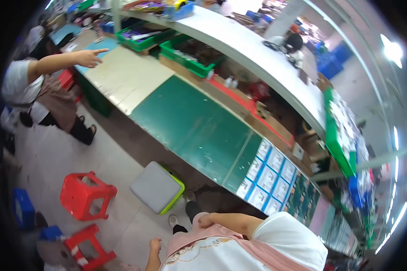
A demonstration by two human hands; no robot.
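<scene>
My left hand [155,244] hangs low beside my body, its fingers curled closed with nothing visible in them. Against the front of my pink apron [187,237] rests my right hand [206,220], its fingers curled. Whether it grips the cloth or anything else is hidden. Neither hand touches the workbench. Just ahead of my feet stands a stool with a grey seat and lime-green edge [157,187]. Beyond it runs the long bench with a green top [194,126]. Rows of white-and-blue printed cards [267,177] lie on its right part.
A red plastic stool [87,195] and a tipped red stool [90,248] are on the floor at left. A co-worker's arm [61,62] points over the bench. Above it runs a white shelf [244,45], with a green tray [192,56] below and a green crate [339,131] at right.
</scene>
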